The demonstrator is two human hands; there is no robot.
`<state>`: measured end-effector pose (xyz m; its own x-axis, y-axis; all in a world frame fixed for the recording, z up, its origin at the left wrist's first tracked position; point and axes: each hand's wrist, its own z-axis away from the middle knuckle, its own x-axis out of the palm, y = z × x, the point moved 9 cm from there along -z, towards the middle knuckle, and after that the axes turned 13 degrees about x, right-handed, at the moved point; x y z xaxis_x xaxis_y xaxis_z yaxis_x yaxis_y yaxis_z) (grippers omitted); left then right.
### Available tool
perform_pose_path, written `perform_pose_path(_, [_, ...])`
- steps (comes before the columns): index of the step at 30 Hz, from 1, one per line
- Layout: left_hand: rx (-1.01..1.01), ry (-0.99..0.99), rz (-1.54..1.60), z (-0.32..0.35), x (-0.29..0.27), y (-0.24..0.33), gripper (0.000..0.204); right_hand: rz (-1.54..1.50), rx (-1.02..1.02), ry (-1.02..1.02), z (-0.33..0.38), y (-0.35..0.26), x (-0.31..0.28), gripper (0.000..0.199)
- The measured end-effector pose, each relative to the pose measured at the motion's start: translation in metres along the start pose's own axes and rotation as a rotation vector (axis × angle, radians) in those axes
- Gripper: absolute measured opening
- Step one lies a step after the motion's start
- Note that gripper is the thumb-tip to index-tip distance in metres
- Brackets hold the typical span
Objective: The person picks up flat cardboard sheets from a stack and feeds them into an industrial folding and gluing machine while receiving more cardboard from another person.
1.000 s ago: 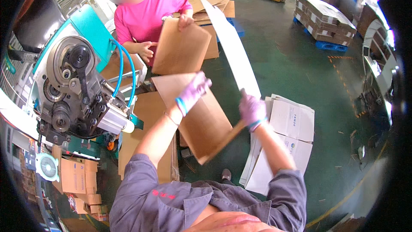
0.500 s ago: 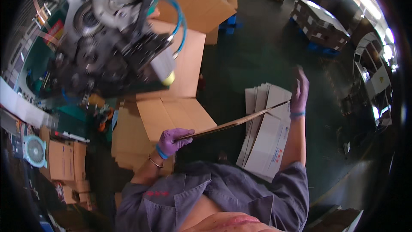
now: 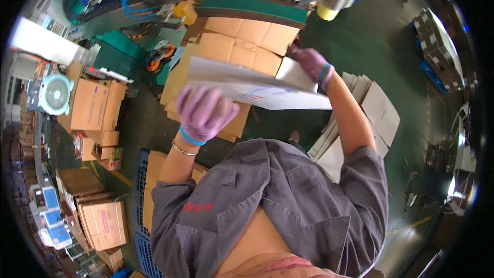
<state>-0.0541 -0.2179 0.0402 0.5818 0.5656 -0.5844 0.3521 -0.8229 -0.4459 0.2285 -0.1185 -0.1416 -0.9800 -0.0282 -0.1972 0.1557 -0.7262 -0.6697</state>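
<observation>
I hold a flattened white carton blank [image 3: 267,90] level in front of my chest, its printed side up. My left hand [image 3: 203,113], in a purple glove, grips its near left edge. My right hand [image 3: 309,62], also gloved in purple, grips the far right end. Under the blank lies a stack of flat brown cardboard sheets [image 3: 231,51] on the floor. I wear a grey work shirt.
A pile of flat white cartons [image 3: 373,110] lies on the green floor at my right. A green machine [image 3: 247,0] with hoses stands ahead. Brown boxes [image 3: 92,108] and a blue crate [image 3: 141,175] sit at my left. More stacked cartons [image 3: 437,46] are far right.
My view swung down and left. My right hand came in from the white pile and took hold of the blank's far end. The sheet now lies flat, white side up, in both hands.
</observation>
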Motion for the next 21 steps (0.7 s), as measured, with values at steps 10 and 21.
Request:
perform_pose_path(10, [0.031,-0.632,0.09,0.01,0.134,-0.029,0.048,0.656,-0.825,0.572,0.084,-0.089,0.074,0.043])
perform_pose_path(21, [-0.284,-0.172,0.236,-0.1,0.164,-0.068,0.061,0.686,-0.65,0.687,0.172,-0.008,-0.151,0.027])
